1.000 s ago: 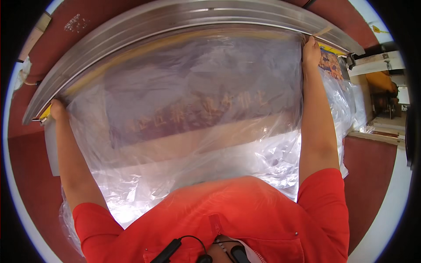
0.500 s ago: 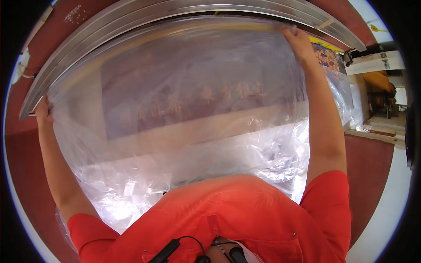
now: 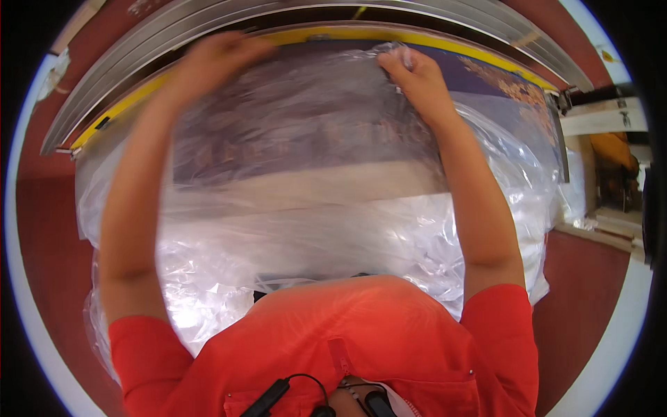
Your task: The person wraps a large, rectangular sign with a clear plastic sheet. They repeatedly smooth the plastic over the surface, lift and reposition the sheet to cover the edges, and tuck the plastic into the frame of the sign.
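My right hand (image 3: 419, 82) is closed on a bunched edge of clear plastic film (image 3: 347, 229), near the far side of the work surface. My left hand (image 3: 219, 62) is over the far left part of the film. Motion blurs its fingers, so I cannot tell whether it grips the film. Wrinkled film spreads from the far side down to my body. Through it shows a dark purple printed sheet (image 3: 479, 73) with gold lettering and a leafy gold pattern at its right, and a pale brown band lies nearer to me.
A yellow strip (image 3: 306, 35) runs along the far edge, with a curved-looking grey metal bar (image 3: 389, 15) beyond it. A metal bracket (image 3: 566, 101) and a white beam (image 3: 601, 118) stand at the right. The floor (image 3: 590, 278) is dark red.
Both hands have moved inward, the left one far to the right. The film's far edge has been drawn in, uncovering the yellow strip and more of the printed sheet at the right.
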